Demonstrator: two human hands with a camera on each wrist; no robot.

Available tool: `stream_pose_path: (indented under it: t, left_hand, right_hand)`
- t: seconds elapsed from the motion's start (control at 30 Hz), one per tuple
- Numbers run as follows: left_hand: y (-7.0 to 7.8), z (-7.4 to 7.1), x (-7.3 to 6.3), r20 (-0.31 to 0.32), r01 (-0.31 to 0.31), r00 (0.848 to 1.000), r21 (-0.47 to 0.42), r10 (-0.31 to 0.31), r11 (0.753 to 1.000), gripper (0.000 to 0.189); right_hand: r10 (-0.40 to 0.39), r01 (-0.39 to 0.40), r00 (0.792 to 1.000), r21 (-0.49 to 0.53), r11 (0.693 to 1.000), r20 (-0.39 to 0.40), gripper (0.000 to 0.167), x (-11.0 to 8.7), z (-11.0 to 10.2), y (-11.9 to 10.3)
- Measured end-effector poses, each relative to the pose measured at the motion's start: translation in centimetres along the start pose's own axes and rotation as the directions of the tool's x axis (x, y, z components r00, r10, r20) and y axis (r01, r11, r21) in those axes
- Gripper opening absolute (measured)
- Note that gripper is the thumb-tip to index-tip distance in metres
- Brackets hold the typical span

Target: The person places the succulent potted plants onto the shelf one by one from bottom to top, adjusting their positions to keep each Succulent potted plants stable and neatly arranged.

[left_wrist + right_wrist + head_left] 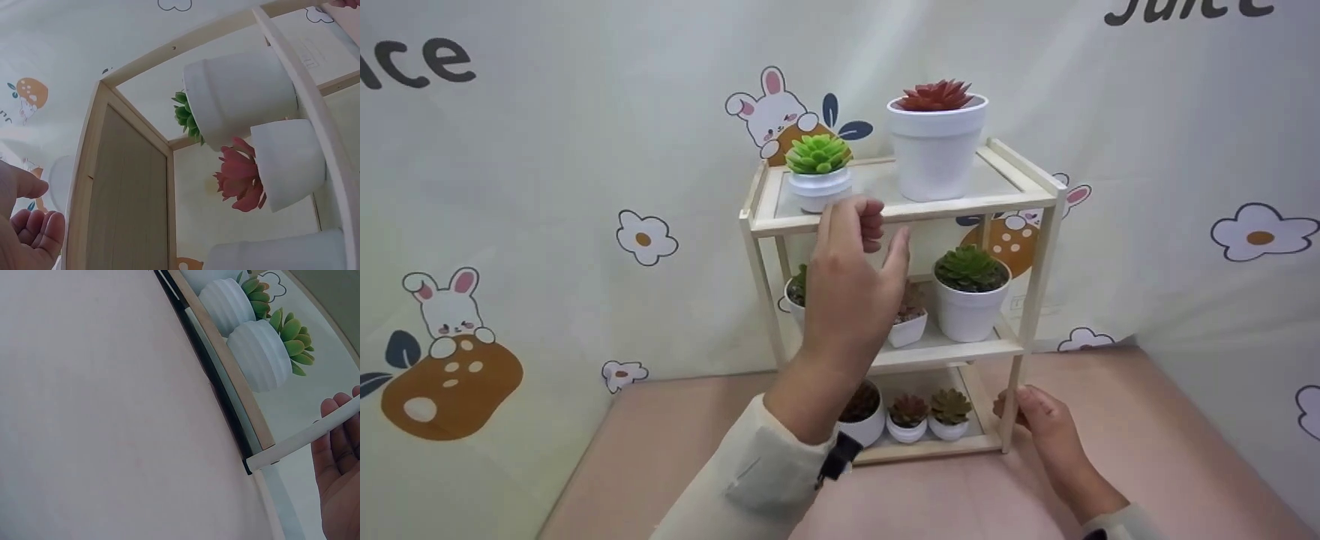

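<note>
A small white pot with a bright green succulent (819, 156) stands at the top left of a wooden three-tier shelf (945, 210). Just in front of that pot and the top rail is my left hand (851, 285), thumb apart and fingers loosely bent, with nothing in its grasp. The left wrist view shows this hand (28, 225) beside the top board (129, 185). Low on the shelf's right front post (1027, 322), my right hand (1050, 431) holds on, fingers behind it. In the right wrist view the fingers (337, 444) lie behind the post (304, 436).
A larger white pot with a red succulent (937, 150) is on the top right. The middle tier bears several potted succulents, including a green one (971, 300). Small pots (907, 420) line the bottom tier. Behind hangs a patterned cloth (547, 150); below is a pinkish tabletop (930, 502).
</note>
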State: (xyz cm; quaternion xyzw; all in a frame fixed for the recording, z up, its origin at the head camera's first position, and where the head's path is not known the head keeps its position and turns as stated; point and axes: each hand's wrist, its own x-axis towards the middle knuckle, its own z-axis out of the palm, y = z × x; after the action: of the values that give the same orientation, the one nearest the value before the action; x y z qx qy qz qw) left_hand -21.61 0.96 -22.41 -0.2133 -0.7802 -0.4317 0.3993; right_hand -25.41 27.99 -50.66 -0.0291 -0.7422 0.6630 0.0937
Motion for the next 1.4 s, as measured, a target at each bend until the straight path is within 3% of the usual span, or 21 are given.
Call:
stream_pose_path:
  t: [0.13,0.53,0.83,1.0,1.23,1.4]
  left_hand:
    - [-0.7,-0.6,-2.0,-0.029,-0.02,0.999,-0.004,0.02,1.0,0.028]
    - [-2.5,-2.0,-7.9,-0.091,0.004,0.996,-0.066,-0.01,0.998,0.03]
    - [-4.0,-2.1,-12.6,-0.076,0.082,0.993,-0.096,-0.09,0.992,0.03]
    - [-5.1,-2.0,-13.8,-0.068,0.102,0.992,-0.038,-0.105,0.994,0.031]
    - [-6.2,-2.1,-14.9,0.001,0.253,0.967,-0.009,-0.253,0.967,0.027]
    - [-7.1,-1.9,-15.2,-0.006,0.243,0.97,0.009,-0.243,0.97,0.026]
  right_hand:
    - [0.008,-0.008,1.0,-0.007,1.0,0.001,0.052,0.0,0.0,0.1]
    - [-0.015,0.015,1.0,-0.006,1.0,-0.006,0.05,0.0,0.1,-0.2]
    - [0.002,-0.003,1.0,-0.044,0.999,-0.005,0.051,0.1,0.0,-0.1]
    - [0.013,-0.013,1.0,-0.047,0.999,0.002,0.054,0.1,0.0,0.0]
    - [0.025,-0.025,1.0,-0.057,0.998,0.014,0.056,0.0,0.1,-0.1]
    - [0.013,-0.012,1.0,-0.061,0.998,0.017,0.056,0.0,-0.2,-0.3]
